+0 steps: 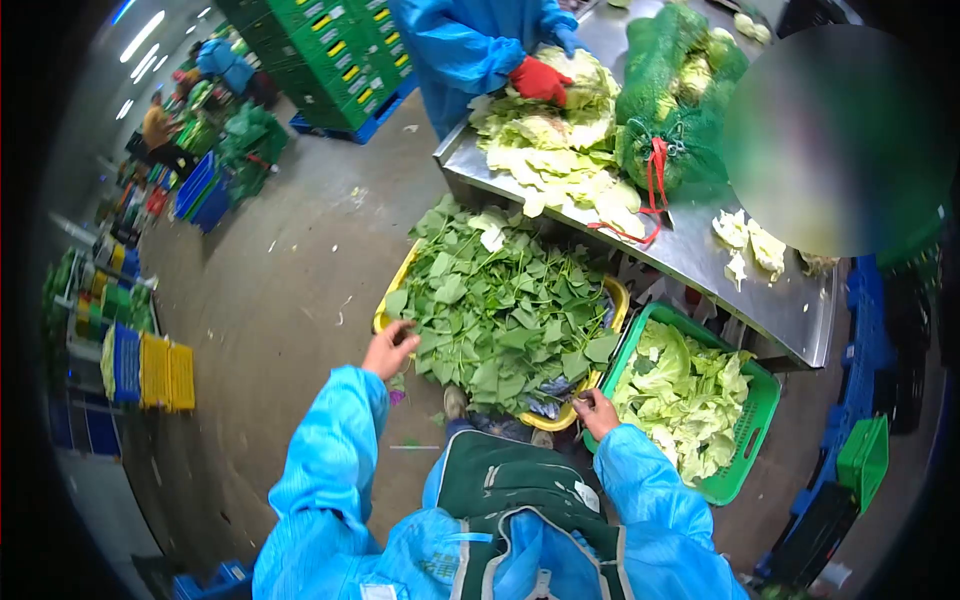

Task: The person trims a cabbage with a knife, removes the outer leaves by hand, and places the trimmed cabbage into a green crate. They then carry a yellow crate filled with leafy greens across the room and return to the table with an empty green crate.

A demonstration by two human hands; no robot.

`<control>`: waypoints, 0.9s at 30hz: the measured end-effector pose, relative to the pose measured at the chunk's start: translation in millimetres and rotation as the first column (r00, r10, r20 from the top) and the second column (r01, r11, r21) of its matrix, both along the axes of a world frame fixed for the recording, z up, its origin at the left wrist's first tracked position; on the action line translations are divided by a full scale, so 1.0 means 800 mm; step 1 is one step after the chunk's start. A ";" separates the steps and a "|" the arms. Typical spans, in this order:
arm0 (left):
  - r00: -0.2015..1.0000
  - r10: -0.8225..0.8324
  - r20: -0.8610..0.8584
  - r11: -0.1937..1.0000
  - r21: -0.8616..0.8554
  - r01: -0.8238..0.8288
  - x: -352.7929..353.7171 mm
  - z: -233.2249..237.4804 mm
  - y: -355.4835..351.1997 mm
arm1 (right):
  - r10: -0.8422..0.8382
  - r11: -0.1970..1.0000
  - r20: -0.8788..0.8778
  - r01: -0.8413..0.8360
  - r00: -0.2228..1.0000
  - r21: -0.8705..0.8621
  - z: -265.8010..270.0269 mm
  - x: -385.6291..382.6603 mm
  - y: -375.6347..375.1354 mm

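Note:
A yellow basket (617,292) heaped with loose green leaves (500,300) stands on the floor in front of me. My left hand (390,350) is at its left side, fingers slightly bent and apart, close to the rim and the outer leaves. At the near right corner my right hand (598,413) has its fingers curled at the basket's rim; their tips are partly hidden. Dark bluish plastic (548,400) shows between the leaves and the rim.
A green crate (765,405) of pale cabbage leaves stands close on the right. Beyond is a steel table (690,225) with cabbage leaves and a green net sack (650,100). A co-worker's red-gloved hand (540,80) rests on cabbage. Green crates (320,60) are stacked behind.

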State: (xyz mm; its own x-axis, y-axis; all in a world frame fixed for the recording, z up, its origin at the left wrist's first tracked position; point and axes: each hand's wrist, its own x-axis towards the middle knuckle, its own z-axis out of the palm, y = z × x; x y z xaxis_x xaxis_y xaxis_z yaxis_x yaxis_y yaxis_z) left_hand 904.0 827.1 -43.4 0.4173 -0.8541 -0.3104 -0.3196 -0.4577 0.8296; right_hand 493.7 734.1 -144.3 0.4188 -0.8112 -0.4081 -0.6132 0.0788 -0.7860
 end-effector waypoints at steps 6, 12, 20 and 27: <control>0.986 0.163 0.034 0.987 0.001 -0.163 0.226 -0.186 -0.144 | -0.594 0.787 -0.020 0.586 0.804 0.191 -0.118 0.003 -0.032; 0.950 0.160 0.268 0.887 0.383 -0.258 0.288 -0.270 -0.193 | -0.667 0.684 -0.472 0.725 0.576 -0.082 -0.182 0.035 -0.094; 0.859 0.346 -0.377 0.923 0.302 -0.239 0.309 -0.361 -0.208 | -0.786 0.561 -0.198 0.810 0.586 0.170 -0.267 -0.017 -0.105; 0.979 -0.150 0.140 0.947 0.306 0.101 0.312 -0.414 -0.200 | -0.772 0.621 -0.073 0.774 0.631 0.123 -0.278 0.019 -0.134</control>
State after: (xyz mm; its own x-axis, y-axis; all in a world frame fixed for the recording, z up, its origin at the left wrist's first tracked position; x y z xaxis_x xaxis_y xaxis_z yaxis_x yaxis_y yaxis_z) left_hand 1153.4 667.0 -374.7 0.3774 -0.7825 -0.4951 -0.5073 -0.6221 0.5964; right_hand 509.3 626.9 -366.9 -0.3431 -0.7724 -0.5345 -0.2870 0.6280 -0.7234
